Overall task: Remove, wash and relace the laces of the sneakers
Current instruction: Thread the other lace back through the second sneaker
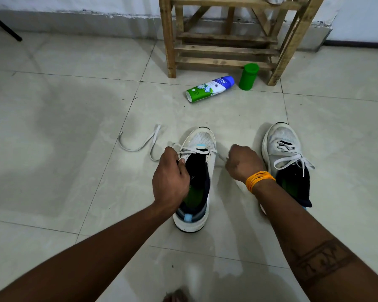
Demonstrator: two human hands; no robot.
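While the white mesh sneaker with a dark lining and green insole (200, 177) stands on the pale tiled floor (63, 127) between my forearms, toe pointing away from me, my left hand (170, 177) has its fingers curled on the flat white lace (190, 150) at the shoe's left edge. My right hand (243, 163), with an orange thread band (259, 179) at the wrist, is closed in a fist just right of the shoe; a strand of lace leads toward it, though I cannot tell whether it truly holds the strand. One crossing of lace is threaded near the toe, and the loose end trails in loops over the tiles to the left. A second white sneaker (286, 155), laced and tied, stands just beyond my right wrist. Farther off lies a white, green and blue spray can (210, 88) on its side, its label reading "ycil" as far as I can make out. Beside it stands a green plastic cap (248, 76), touching the foot of a rough wooden rack (225, 35) that stands against the white wall.
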